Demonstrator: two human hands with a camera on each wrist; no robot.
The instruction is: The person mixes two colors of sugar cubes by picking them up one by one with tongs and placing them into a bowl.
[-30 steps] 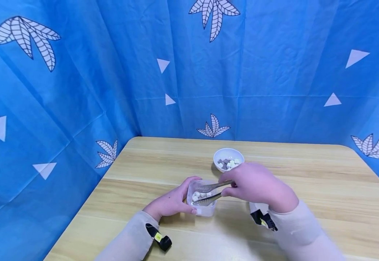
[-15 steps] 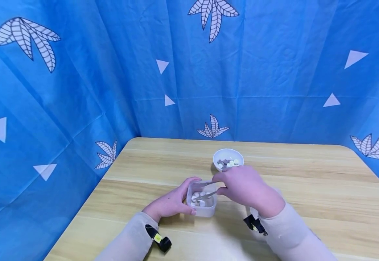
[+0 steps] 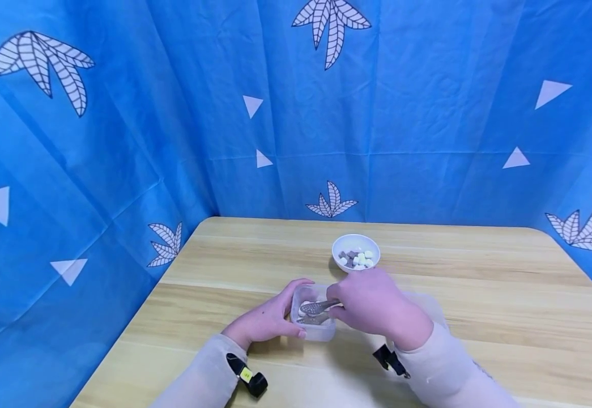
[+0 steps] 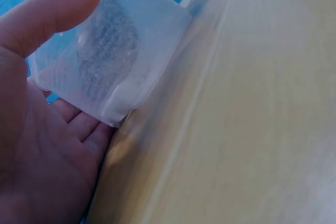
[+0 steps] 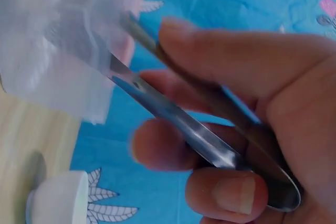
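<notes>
My left hand (image 3: 270, 318) grips a small translucent plastic container (image 3: 321, 333) from its left side, thumb on the near wall and fingers round the far one. In the left wrist view the thumb presses on the container's wall (image 4: 152, 30). With my right hand (image 3: 377, 306) I hold metal tongs (image 3: 318, 307), their perforated tips down inside the container. Pale pieces lie in there, mostly hidden by the tips. The right wrist view shows the tongs (image 5: 194, 129) between thumb and fingers, their arms apart; whether they pinch a piece I cannot tell.
Behind the right hand stands a white bowl (image 3: 352, 243) with several white and brownish cubes (image 3: 361, 260). A translucent plastic item (image 3: 427, 306) lies partly under the right forearm. The wooden table (image 3: 214, 255) meets a blue patterned curtain (image 3: 403, 187).
My right hand has moved left and toward me, and the tongs have gone lower into the container, their tips closer together. The left hand and container stay put.
</notes>
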